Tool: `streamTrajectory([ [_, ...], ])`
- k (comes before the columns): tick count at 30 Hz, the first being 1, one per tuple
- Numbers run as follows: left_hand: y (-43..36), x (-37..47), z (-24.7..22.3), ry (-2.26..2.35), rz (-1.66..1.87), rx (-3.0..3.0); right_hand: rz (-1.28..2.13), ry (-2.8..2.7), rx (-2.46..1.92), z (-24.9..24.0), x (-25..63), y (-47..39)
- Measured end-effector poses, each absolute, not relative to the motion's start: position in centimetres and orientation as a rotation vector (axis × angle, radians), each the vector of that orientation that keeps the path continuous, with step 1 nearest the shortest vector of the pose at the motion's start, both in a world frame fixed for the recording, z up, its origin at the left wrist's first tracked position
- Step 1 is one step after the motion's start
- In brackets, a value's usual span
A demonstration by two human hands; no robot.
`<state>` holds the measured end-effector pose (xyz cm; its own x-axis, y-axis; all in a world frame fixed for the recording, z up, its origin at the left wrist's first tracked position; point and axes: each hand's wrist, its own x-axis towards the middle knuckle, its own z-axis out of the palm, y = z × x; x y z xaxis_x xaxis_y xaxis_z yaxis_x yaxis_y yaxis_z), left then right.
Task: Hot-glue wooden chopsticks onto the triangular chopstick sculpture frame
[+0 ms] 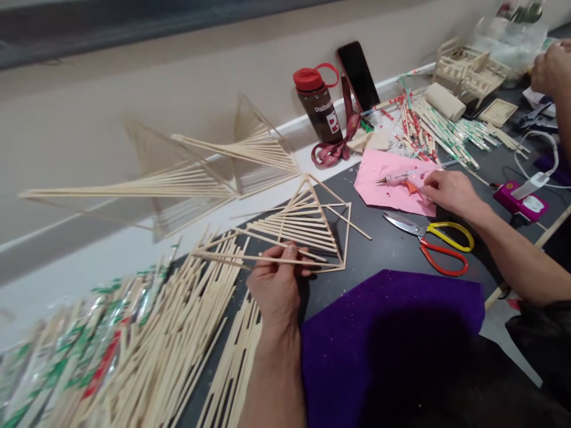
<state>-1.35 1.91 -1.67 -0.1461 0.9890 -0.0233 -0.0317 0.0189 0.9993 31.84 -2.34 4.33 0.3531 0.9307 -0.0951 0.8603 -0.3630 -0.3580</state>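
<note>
My left hand [279, 282] pinches a thin stick in the lower edge of a framework of wooden chopsticks [307, 229], whose slats fan out between slanting side pieces. It is held over the dark table [357, 238]. To the right, my right hand [450, 189] is closed around the back of a small pink glue gun [399, 178] with an orange trigger. Its metal nozzle points left, over a pink cloth [370, 193]. Scissors [422, 232] with one yellow and one red handle lie just below that hand.
Loose chopsticks [178, 321] and wrapped ones [84, 351] cover the left. A larger stick structure [187, 181] stands against the wall. Behind are a red-capped bottle [319, 107] and a phone [358, 74]. A purple cloth [343, 333] lies in front; another person's hand [553, 68] is far right.
</note>
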Motion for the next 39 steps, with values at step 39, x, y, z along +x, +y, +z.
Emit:
streamTrajectory([
  [39, 0.9, -2.0, -2.9, 1.324, 1.283, 1.069, 1.277, -1.184, -1.154, 7.2, 16.3, -2.5],
])
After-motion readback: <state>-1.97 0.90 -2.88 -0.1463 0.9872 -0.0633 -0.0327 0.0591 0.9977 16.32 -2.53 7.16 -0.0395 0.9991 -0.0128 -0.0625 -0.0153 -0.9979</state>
